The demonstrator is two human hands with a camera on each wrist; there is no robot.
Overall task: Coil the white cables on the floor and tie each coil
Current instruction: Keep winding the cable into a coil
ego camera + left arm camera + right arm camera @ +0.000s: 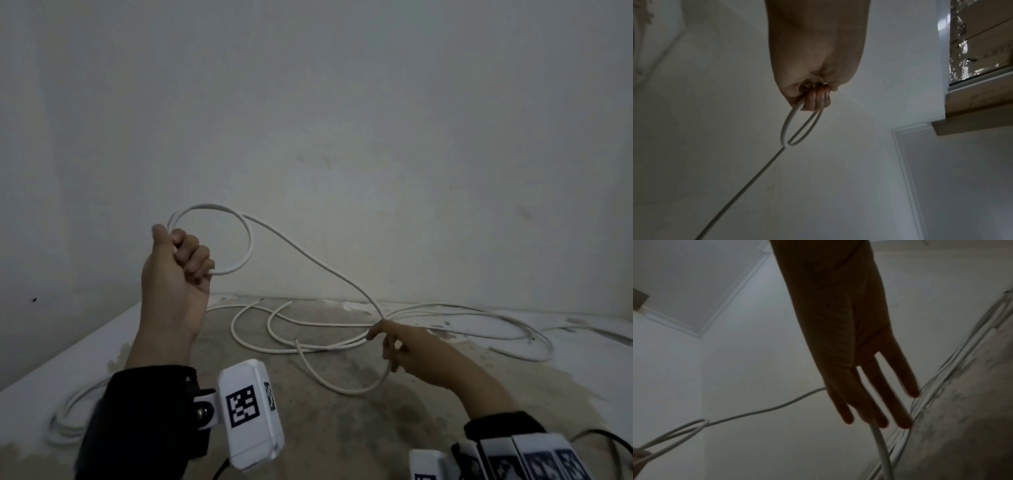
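Fingers (191,255) of the left hand (174,270) are curled tight around a small loop of thin white round cable (219,236), held raised in front of the pale grey wall (342,102); the left wrist view shows the same fist (813,68) with the loop (795,129) hanging from it and one strand running away below. From that loop the cable slopes down to the right hand (411,353), which is low over the floor. Its fingers (898,402) lie straight and slightly spread in the right wrist view, with the cable (882,456) passing under the fingertips, and the head view shows the strand meeting the hand at the thumb and forefinger; whether they pinch it I cannot tell. More of the white cable sprawls in loose tangled curves on the stained beige floor (342,428) near the foot of the wall, and another bundle of white loops (65,418) lies on the floor at the left, beside the dark left sleeve (144,421).
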